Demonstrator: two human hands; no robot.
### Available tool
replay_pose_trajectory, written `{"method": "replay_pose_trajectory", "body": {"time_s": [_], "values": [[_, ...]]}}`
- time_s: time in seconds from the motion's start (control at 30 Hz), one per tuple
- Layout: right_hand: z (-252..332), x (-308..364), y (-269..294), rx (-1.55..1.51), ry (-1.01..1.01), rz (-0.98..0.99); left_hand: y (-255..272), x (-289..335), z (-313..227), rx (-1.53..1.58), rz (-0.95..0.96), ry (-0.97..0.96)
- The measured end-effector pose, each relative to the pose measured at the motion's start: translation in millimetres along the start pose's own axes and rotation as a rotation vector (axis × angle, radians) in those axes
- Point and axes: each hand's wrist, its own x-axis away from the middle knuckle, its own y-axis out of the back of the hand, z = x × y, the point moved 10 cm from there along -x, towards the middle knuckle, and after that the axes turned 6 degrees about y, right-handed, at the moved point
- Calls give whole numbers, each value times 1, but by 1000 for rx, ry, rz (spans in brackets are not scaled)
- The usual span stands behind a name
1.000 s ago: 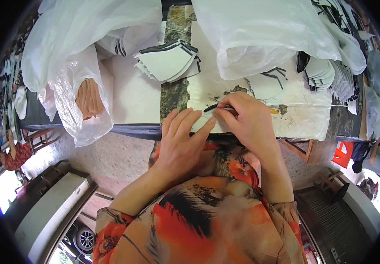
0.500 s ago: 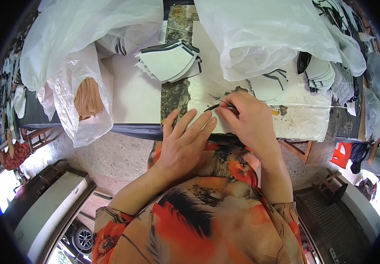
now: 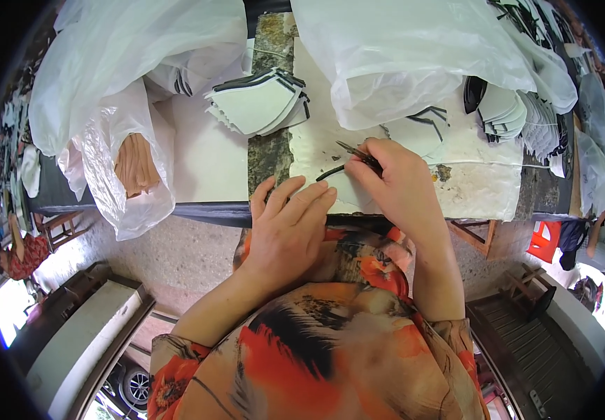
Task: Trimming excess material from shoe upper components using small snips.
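My right hand (image 3: 404, 178) is closed around small dark snips (image 3: 353, 151), whose pointed tips stick out to the left past the fingers. Just below the tips, a narrow black strip (image 3: 330, 172) lies along the upper edge of a white cut piece (image 3: 348, 194), which is partly hidden by both hands. My left hand (image 3: 292, 220) is open, palm down, its fingertips resting at the left side of that piece at the table's near edge. Farther off to the left sits a fanned stack of white pieces with black edging (image 3: 257, 105).
A large translucent plastic bag (image 3: 414, 63) covers the far middle. At far right stand more stacked pale pieces (image 3: 502, 115). On the left, a clear bag (image 3: 96, 161) holds folded tan material (image 3: 136, 164). A worn pale sheet (image 3: 481, 185) covers the tabletop. An orange-red stool (image 3: 544, 240) stands beyond, right.
The snips have turned in my right hand, so their tips now point up and left, above the black strip. My left hand stays nearly in place. The view has shifted slightly.
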Motion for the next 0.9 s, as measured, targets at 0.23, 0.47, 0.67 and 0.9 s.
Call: {"method": "replay_pose_trajectory", "body": {"time_s": [0.23,0.47,0.67,0.9], "values": [[-8,0,0,11,-128,31,5,-10,-3,62,-28,47],[-13,3,0,57,-168,40,4,-20,-2,6,-155,23],[-2,4,3,79,-45,-15,6,-20,-2,8,-186,35],[0,7,8,111,27,-79,6,-23,-3,13,-148,25]]}}
